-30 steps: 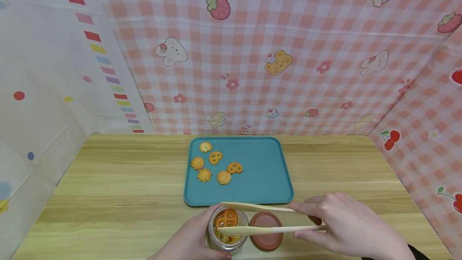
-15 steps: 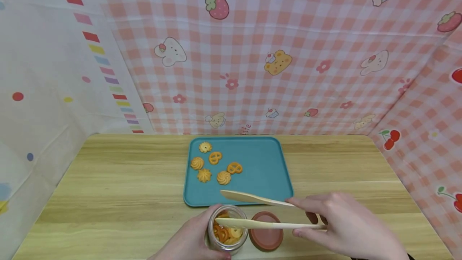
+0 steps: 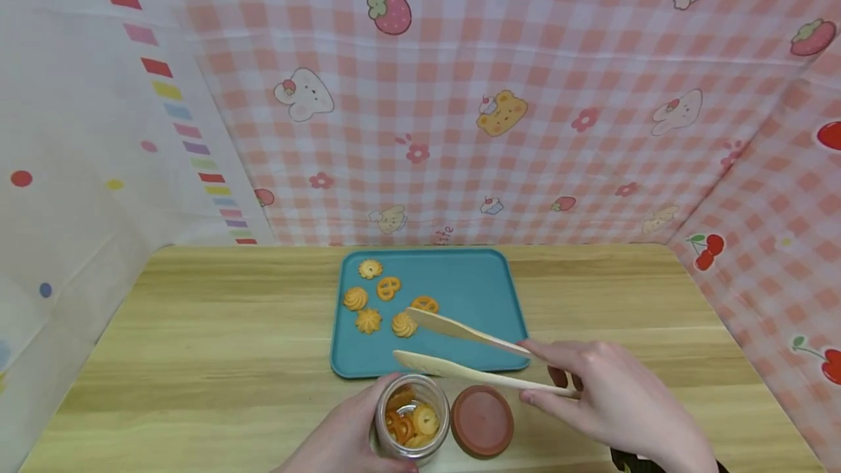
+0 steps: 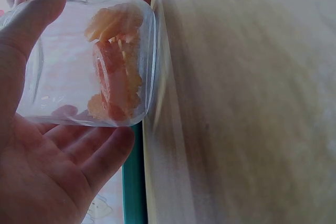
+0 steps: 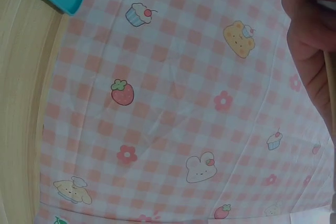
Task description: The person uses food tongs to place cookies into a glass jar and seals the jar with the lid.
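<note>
My left hand (image 3: 344, 429) holds a clear jar (image 3: 389, 446) around its side at the front of the table. Inside lie butter cookies (image 3: 425, 420) and pretzels (image 3: 399, 427), piled at the bottom in the left wrist view. Wooden tongs (image 3: 453, 327) are gripped between thumb and fingers of my right hand (image 3: 598, 385). Their two arms are spread, with nothing between the tips. The upper tip overlaps a swirled cookie (image 3: 404, 325) on the teal tray (image 3: 479, 290); the lower one is over the tray's front edge. The right wrist view shows only part of the hand.
A reddish-brown round lid (image 3: 482, 422) lies just right of the jar. Several cookies (image 3: 369, 321) and two pretzels (image 3: 388, 288) are on the left half of the tray. Checked cloth (image 3: 420, 93) hangs behind the wooden table (image 3: 217, 341).
The pretzel at the tong tips over the jar has dropped inside. The tongs have spread and moved away from the jar, forward over the tray. My left hand keeps holding the jar.
</note>
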`<state>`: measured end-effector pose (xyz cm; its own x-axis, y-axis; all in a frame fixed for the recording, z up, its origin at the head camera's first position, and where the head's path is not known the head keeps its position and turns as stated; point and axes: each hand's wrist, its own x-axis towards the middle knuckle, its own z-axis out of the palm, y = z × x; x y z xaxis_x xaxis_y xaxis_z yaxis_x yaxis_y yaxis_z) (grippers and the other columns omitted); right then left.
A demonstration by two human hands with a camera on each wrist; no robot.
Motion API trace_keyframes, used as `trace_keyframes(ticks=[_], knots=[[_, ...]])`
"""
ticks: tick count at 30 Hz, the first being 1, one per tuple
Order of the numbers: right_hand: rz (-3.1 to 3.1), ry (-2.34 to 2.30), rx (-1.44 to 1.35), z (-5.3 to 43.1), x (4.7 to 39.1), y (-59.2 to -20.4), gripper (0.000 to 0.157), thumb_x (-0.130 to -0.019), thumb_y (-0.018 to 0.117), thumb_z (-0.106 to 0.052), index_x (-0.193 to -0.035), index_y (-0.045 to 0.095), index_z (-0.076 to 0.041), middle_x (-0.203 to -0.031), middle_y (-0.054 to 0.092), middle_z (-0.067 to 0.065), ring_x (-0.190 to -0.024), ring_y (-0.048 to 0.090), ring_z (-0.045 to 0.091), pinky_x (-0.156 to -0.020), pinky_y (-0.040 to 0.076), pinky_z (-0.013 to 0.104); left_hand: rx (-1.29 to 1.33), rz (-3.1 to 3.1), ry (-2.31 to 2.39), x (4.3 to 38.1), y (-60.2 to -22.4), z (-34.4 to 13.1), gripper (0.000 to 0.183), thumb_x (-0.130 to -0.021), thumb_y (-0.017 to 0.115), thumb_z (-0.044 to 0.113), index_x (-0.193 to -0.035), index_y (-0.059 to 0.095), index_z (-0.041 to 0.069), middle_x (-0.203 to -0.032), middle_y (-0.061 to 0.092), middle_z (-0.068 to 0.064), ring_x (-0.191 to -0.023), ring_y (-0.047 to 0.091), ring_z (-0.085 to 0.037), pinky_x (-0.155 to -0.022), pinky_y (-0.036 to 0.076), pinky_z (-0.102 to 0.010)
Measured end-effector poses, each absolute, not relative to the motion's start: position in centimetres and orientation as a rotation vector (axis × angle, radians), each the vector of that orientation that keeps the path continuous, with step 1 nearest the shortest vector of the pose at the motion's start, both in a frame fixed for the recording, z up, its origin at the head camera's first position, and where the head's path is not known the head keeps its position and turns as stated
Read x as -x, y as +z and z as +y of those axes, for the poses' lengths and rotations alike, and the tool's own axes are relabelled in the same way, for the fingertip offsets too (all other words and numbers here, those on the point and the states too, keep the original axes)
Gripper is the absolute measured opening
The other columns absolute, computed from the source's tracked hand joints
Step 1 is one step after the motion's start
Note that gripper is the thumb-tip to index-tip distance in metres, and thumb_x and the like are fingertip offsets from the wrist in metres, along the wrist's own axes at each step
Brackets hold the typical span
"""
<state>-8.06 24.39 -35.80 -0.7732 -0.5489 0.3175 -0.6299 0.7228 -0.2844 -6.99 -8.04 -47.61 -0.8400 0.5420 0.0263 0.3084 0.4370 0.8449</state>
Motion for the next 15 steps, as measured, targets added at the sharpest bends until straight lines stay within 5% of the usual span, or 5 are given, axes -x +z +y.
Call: trace_keyframes(ticks=[15], knots=[[-2.802,0.426,-0.769,24.8,10.3,-37.6,0.044,-0.083,0.067,-0.052,-0.116,0.071,-0.024,-0.060,0.034,-0.023,-0.047,0.026,-0.005,-0.041,0.024,0.017,-0.768,2.441,1.377,6.9,-47.6,-8.1,0.088,-0.064,0.083,0.052,-0.140,0.041,0.033,-0.125,0.056,0.015,-0.114,0.054,-0.009,-0.099,0.042,-0.034]])
